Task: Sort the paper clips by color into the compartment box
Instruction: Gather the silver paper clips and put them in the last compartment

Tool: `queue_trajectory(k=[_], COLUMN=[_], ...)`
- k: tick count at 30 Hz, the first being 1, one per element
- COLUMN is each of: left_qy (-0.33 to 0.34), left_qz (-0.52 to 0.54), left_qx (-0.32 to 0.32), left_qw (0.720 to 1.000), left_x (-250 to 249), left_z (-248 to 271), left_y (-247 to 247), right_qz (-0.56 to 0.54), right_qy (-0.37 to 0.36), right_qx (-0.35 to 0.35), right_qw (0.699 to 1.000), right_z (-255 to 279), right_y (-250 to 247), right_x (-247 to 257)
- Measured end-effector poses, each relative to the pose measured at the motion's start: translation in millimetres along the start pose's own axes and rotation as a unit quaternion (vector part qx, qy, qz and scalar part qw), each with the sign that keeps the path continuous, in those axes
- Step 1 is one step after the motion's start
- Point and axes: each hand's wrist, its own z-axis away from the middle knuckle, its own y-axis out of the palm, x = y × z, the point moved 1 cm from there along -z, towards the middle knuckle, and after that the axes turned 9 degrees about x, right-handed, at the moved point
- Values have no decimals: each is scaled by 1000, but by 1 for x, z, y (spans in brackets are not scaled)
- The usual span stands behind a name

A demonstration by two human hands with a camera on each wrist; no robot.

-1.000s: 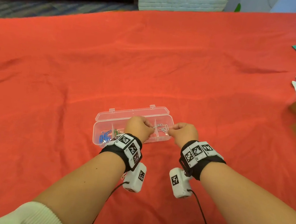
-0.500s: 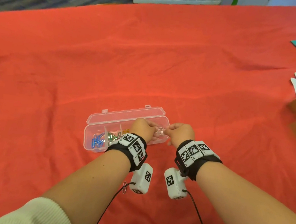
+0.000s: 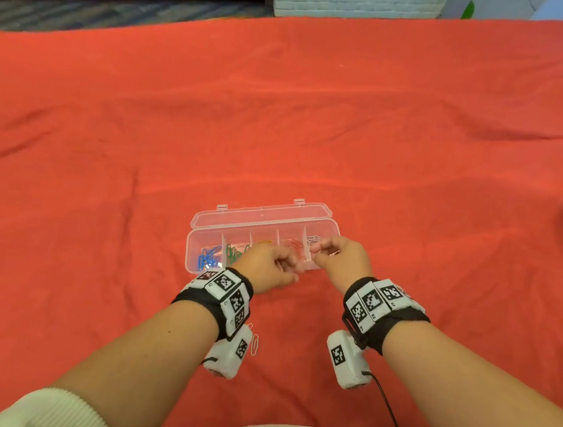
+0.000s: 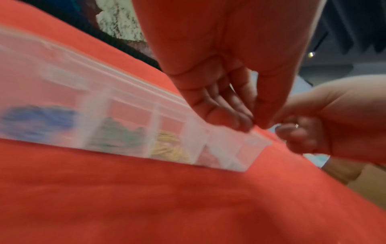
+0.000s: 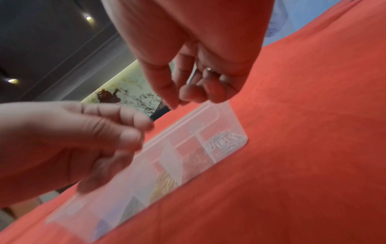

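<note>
**Q:** Hands first: what were they doing?

**A:** Nearest the camera, both forearms reached forward. Left hand (image 3: pixel 269 267) hovered over the near edge of the compartment box (image 3: pixel 238 214), fingers curled inward, fingertips bunched; I could not tell whether it held a clip. Right hand (image 3: pixel 344 259) sat over the box's right end, fingers curled, with something small and metallic glinting inside them, probably a clip, though that is blurred.

**Q:** Anything loose on the cloth?

**A:** One pale paper clip (image 3: pixel 255 345) lay on the red tablecloth (image 3: pixel 143 131) beside the left wrist, well short of the box.

**Q:** And the box itself?

**A:** Clear plastic, lid open and lying flat behind it. From left to right, compartments held blue clips (image 3: pixel 207 258), green clips (image 3: pixel 233 252), yellow clips (image 4: pixel 167 145), red clips (image 5: pixel 197 159) and silver clips (image 5: pixel 224 142).

**Q:** How far along?

**A:** Nearly finished, I'd judge: the colours were already separated, leaving the loose clip and whatever the right hand held.
</note>
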Motion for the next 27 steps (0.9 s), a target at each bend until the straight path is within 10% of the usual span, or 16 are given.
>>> queue_trajectory(k=[8,27], left_qy=[-160,-206], left_qz=[-160,-135], left_qx=[28,5], left_qw=[974,969], left_x=[75,90], left_z=[46,70], left_y=[12,33], right_qz=[241,336], right_qy=[3,-44], right_qx=[278,244], right_qw=[930,909], right_z=[30,48], right_y=[60,106], right_x=[-19,-32])
